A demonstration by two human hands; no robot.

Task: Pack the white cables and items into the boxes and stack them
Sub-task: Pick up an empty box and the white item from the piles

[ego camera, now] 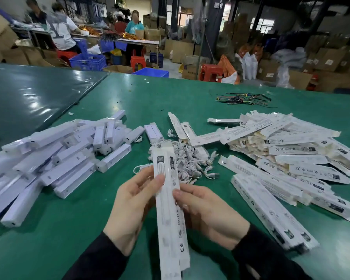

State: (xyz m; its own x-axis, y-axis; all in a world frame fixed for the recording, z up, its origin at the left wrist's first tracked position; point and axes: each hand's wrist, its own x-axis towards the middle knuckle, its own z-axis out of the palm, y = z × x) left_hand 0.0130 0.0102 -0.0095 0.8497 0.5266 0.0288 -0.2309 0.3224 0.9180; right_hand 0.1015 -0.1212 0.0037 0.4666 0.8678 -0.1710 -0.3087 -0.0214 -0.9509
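Note:
Both my hands hold one long white printed box (170, 215) upright over the green table (190, 93), its far end pointing away from me. My left hand (129, 205) grips its left side with fingers curled round it. My right hand (206, 211) holds the right side, thumb on the front face. Just beyond the box lies a heap of small coiled white cables (188, 160). To the left is a pile of white bar-shaped items (65, 152). A pile of flat printed boxes (287, 146) lies at the right, with several boxes (271, 211) laid side by side in front of it.
A bundle of dark cable ties (243, 99) lies far right on the table. A darker glossy sheet (34, 91) covers the left table part. Beyond the table are people at benches, blue crates (88, 61), red stools (210, 72) and cardboard cartons.

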